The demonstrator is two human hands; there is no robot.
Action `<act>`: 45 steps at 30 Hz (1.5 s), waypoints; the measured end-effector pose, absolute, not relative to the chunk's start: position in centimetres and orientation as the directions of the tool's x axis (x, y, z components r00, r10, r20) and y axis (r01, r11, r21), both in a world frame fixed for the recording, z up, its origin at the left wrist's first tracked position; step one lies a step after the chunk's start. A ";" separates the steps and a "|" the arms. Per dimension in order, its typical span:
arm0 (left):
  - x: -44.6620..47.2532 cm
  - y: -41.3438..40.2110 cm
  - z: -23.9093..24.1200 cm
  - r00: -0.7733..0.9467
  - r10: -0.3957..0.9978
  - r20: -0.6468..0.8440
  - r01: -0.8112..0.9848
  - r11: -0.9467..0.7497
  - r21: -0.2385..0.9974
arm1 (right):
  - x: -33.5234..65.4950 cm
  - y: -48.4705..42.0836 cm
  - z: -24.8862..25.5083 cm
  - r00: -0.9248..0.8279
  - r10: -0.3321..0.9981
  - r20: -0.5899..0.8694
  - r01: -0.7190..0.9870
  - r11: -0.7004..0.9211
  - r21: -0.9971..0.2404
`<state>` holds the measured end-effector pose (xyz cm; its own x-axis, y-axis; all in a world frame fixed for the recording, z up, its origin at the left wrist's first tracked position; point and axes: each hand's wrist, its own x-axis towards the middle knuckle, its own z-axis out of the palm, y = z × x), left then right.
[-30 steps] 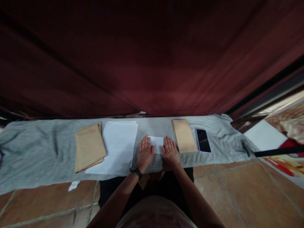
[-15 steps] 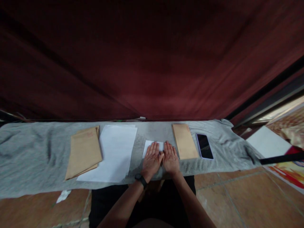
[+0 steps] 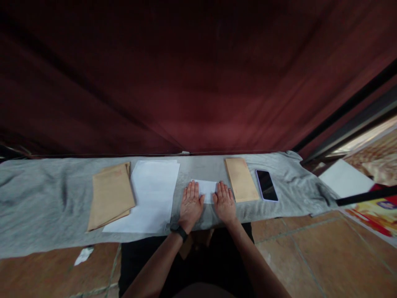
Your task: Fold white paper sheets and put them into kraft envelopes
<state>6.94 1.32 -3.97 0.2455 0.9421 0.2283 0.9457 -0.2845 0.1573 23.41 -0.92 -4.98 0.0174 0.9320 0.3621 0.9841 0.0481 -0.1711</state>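
Note:
A small folded white paper (image 3: 207,189) lies on the grey cloth (image 3: 49,198) in front of me. My left hand (image 3: 190,204) rests flat on its left end, fingers stretched out. My right hand (image 3: 225,202) lies flat on its right end, fingers out as well. Only the middle strip of the paper shows between the two hands. A black watch sits on my left wrist.
Left of the hands lie a stack of white sheets (image 3: 151,192) and several brown envelopes (image 3: 111,194). To the right are one brown envelope (image 3: 241,179) and a dark phone (image 3: 266,184). A dark red curtain (image 3: 198,74) hangs behind. Tiled floor (image 3: 325,256) runs below.
My hands, close together over the paper half a second ago, have slid apart toward its two ends. The view has shifted slightly.

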 end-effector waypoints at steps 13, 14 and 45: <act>6.8 1.4 -3.8 0.272 0.945 0.180 0.935 -0.304 0.182 | 20.3 -1.7 -5.0 -0.107 0.942 0.318 0.963 0.178 -0.203; 6.8 1.4 -3.8 0.267 0.946 0.183 0.935 -0.300 0.188 | 20.6 -1.8 -5.1 -0.097 0.942 0.322 0.967 0.165 -0.192; 6.5 -1.6 -3.4 0.338 0.926 0.169 0.907 -0.369 0.206 | 23.0 -3.1 -5.6 0.007 0.939 0.345 0.987 0.049 -0.153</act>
<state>6.47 -1.60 -3.39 0.3382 0.9258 0.1688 0.9065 -0.3686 0.2057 23.03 -3.09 -5.60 0.0073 0.9385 0.3451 0.9870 0.0486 -0.1531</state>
